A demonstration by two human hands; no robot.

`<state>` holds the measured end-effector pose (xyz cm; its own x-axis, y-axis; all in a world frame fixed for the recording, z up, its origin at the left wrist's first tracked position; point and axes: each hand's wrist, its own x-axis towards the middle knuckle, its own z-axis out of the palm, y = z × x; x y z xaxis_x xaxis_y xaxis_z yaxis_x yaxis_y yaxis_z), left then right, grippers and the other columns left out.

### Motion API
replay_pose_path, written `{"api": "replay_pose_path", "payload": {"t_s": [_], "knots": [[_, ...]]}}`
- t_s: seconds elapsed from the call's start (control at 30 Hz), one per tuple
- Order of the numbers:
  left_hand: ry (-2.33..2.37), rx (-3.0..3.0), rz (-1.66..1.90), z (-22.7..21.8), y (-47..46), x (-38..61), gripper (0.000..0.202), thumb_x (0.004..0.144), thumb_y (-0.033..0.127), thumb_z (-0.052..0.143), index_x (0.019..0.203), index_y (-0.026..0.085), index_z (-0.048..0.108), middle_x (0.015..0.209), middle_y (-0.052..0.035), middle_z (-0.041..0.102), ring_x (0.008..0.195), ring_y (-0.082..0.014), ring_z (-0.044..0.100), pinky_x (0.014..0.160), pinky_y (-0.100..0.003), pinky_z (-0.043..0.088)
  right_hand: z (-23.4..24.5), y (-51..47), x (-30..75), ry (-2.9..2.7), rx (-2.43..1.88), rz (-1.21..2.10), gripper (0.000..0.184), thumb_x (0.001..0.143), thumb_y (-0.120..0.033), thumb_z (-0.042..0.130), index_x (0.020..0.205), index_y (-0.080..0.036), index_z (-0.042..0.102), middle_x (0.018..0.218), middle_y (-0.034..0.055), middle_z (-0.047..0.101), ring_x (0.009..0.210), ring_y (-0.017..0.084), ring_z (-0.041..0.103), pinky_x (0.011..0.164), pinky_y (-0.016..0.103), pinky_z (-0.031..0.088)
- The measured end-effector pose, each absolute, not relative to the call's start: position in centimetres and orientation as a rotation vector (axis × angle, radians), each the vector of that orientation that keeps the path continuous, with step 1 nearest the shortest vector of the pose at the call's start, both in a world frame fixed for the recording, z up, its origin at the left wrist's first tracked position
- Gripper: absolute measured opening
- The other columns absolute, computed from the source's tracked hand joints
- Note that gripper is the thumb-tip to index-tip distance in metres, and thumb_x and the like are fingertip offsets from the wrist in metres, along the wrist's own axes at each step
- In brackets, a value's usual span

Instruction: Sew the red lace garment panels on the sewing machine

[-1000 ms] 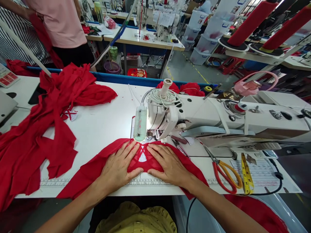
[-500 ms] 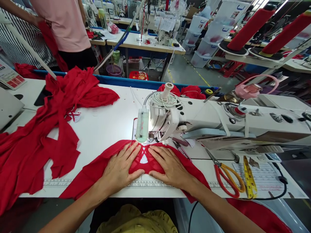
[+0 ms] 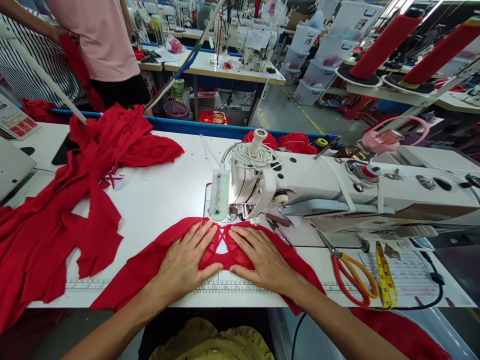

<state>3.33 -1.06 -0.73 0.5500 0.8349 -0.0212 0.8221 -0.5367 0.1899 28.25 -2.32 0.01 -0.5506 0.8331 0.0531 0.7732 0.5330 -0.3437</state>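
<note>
A red fabric piece (image 3: pixel 150 262) with a lace-like cut-out middle lies at the front of the white sewing table (image 3: pixel 165 190). My left hand (image 3: pixel 183 262) presses flat on it, fingers stretched toward the needle. My right hand (image 3: pixel 262 260) lies flat beside it, fingers also spread. Between the two hands shows the cut-out part of the fabric. Right behind my fingertips stands the head of the white sewing machine (image 3: pixel 318 190), with its lamp (image 3: pixel 219 195) lit.
A heap of red fabric pieces (image 3: pixel 75 195) covers the table's left side. Orange-handled scissors (image 3: pixel 348 275) and a yellow tape measure (image 3: pixel 384 275) lie right of my hands. Two red thread cones (image 3: pixel 386 37) stand at the upper right. Two people stand behind the table, upper left.
My hands and the red fabric stay almost where they were; the view has shifted slightly down and right since the earliest frame.
</note>
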Motion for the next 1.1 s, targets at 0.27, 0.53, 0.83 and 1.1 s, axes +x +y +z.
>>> {"api": "replay_pose_path", "payload": {"t_s": [0.27,0.53,0.83,1.1], "knots": [[1.406,2.594,0.227,-1.3,-1.2,3.2,0.078,0.095,0.061,0.049,0.159,0.028,0.019,0.163,-0.0045,0.03,0.144,-0.0344,0.036,0.094,-0.046,0.054,-0.3,-2.3,28.3,-2.561,-1.349,0.421,0.074,0.092,-0.051,0.06,0.154,-0.017,0.036,0.155,0.0139,0.042,0.138,0.033,0.043,0.112,0.054,0.039],[1.37,2.636,0.295,-1.4,-1.2,3.1,0.076,0.095,0.059,0.05,0.158,0.024,0.024,0.161,-0.0081,0.033,0.142,-0.0361,0.039,0.092,-0.048,0.055,-0.4,-2.3,28.2,-2.563,-1.34,0.386,0.073,0.092,-0.051,0.061,0.152,-0.016,0.039,0.153,0.0155,0.044,0.137,0.033,0.044,0.111,0.055,0.04],[1.379,2.623,0.868,0.4,-0.2,4.1,0.031,0.101,0.023,0.046,0.125,0.013,0.062,0.121,-0.0126,0.069,0.115,-0.0266,0.061,0.101,-0.041,0.047,1.3,-2.1,27.2,-2.388,-1.301,0.012,0.03,0.102,-0.028,0.048,0.125,-0.016,0.063,0.123,0.0109,0.068,0.11,0.025,0.061,0.095,0.041,0.047],[1.417,2.394,0.535,0.9,3.5,4.8,0.034,0.089,0.033,0.07,0.117,0.014,0.065,0.112,-0.0133,0.07,0.114,-0.0331,0.058,0.117,-0.058,0.024,0.3,0.1,26.4,-2.317,-1.479,-0.126,0.034,0.103,-0.028,0.044,0.13,-0.016,0.062,0.11,0.0132,0.07,0.104,0.029,0.06,0.095,0.046,0.041]]}}
